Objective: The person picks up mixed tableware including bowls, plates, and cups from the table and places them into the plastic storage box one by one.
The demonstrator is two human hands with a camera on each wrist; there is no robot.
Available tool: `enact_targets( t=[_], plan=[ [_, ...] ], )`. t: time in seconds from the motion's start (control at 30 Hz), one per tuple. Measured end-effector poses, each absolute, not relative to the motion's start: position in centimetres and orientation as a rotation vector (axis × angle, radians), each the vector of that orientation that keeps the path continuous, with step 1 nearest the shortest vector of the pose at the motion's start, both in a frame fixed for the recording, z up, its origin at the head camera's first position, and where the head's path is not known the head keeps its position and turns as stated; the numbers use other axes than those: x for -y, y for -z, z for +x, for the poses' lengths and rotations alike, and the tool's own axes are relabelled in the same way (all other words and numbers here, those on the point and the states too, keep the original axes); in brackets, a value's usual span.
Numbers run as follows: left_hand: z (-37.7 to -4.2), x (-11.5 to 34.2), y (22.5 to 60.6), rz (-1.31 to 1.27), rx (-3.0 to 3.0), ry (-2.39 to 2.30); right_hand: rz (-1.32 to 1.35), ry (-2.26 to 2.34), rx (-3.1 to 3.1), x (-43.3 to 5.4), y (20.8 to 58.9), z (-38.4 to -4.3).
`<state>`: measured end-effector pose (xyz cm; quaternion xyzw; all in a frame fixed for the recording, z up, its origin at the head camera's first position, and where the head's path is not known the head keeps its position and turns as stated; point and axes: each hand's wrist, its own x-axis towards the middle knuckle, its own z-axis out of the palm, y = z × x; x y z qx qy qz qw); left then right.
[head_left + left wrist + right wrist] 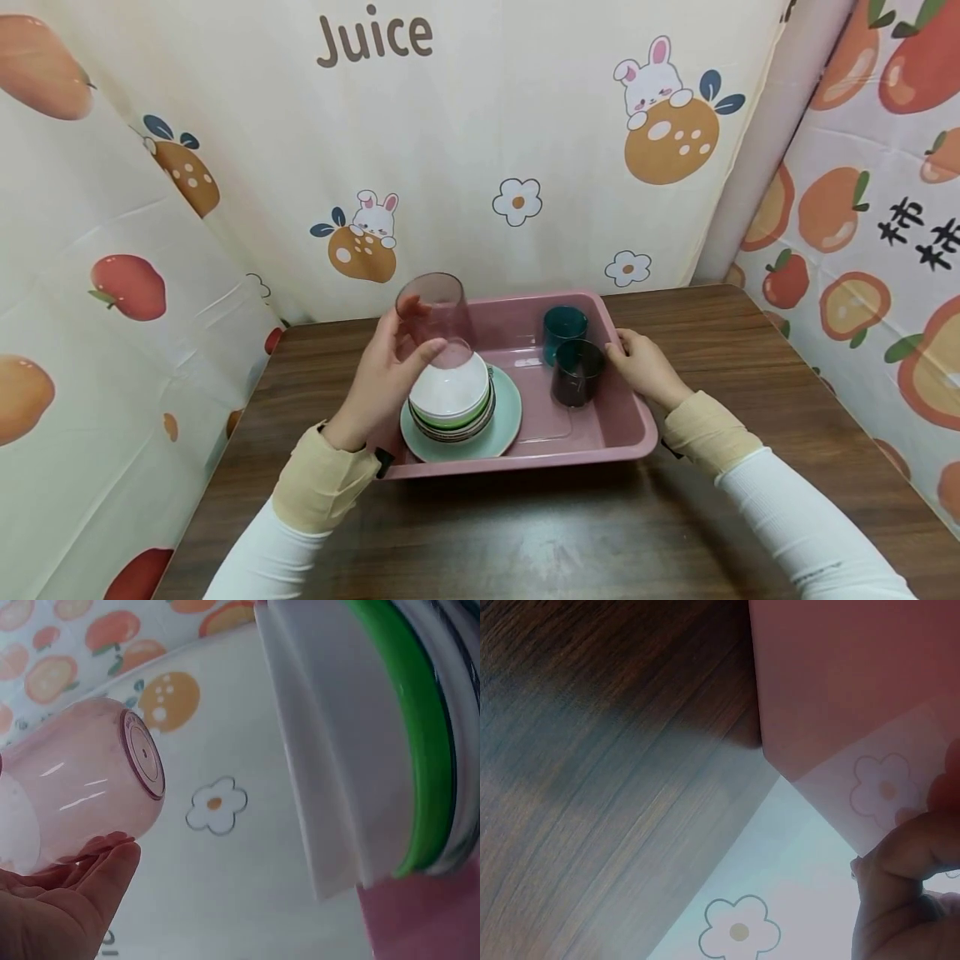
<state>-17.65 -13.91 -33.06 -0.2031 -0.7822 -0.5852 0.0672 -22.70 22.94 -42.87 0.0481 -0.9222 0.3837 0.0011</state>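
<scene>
A clear pink cup [450, 321] is held in my left hand [382, 371], thumb on the near side and fingers behind it. It hangs above a stack of bowls, the white bowl [450, 392] on top. In the left wrist view the pink cup [90, 780] shows its round base, apart from the bowls. My right hand [645, 367] grips the right rim of a pink basin [540, 433]; the right wrist view shows its curled fingers [907, 855] at the basin's edge. A dark cup [577, 379] and a teal cup [564, 329] stand inside on the right.
The stacked bowls, one with a green band [412, 712], sit on a pale green plate [510, 417] in the basin's left part. Beneath is a dark wooden table [525, 533]. A printed curtain [465, 125] hangs right behind the table.
</scene>
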Motion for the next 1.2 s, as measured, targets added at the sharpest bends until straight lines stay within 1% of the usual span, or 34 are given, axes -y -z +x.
enact_targets(
  t=[0.13, 0.4, 0.77, 0.93, 1.2],
  plan=[
    [-17.1, 13.0, 33.4, -0.674, 2.402, 1.724, 0.151, -1.192, 2.900, -23.0, 42.8, -22.6],
    [-16.4, 12.3, 34.1, -0.698, 2.496, 1.701, 0.094, -1.162, 2.885, -23.6, 41.9, -21.8],
    [-16.1, 11.3, 34.9, -0.745, 2.545, 1.703, 0.185, -1.157, 2.783, -23.8, 37.8, -21.2],
    [-15.9, 10.8, 35.2, -0.764, 2.540, 1.747, 0.289, -1.245, 2.756, -23.0, 36.1, -20.4],
    [-15.8, 10.0, 35.4, -0.786, 2.531, 1.799, 0.592, -1.420, 2.673, -19.9, 34.4, -18.9]
  ],
)
